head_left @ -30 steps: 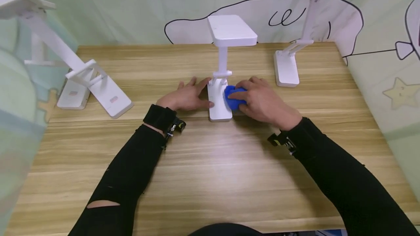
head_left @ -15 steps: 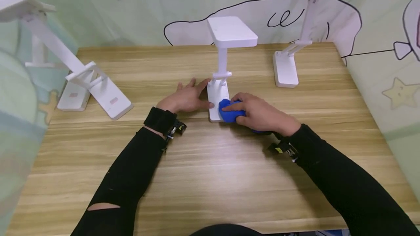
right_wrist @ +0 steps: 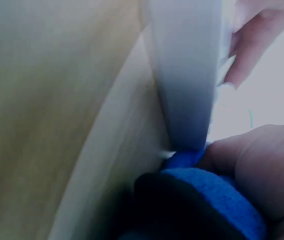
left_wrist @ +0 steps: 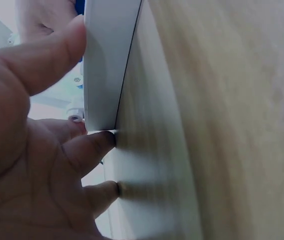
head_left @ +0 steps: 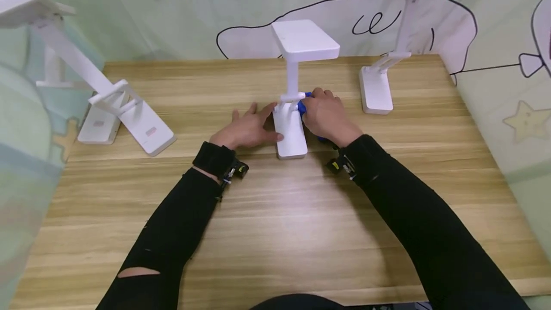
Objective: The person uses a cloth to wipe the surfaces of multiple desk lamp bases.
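A white desk lamp (head_left: 291,135) stands upright in the middle, its flat head raised above its base. My left hand (head_left: 245,130) lies at the left side of the base, fingers spread. Its thumb rests on the base's edge, and the index fingertip is at the rear corner near the hinge. My right hand (head_left: 329,117) grips a bunched blue cloth (right_wrist: 217,192) against the rear right of the base, close to the hinge. In the head view, the hand and lamp hide most of the cloth.
Two more white desk lamps stand at the left, the front lamp's base (head_left: 148,130) overlapping the rear lamp's base (head_left: 99,126). Another lamp (head_left: 376,91) stands at the back right. A patterned curtain (head_left: 172,13) hangs behind the wooden table (head_left: 258,233).
My right hand went with the cloth from the right side of the base toward its front, then back to the hinge end. The left hand stayed at the base.
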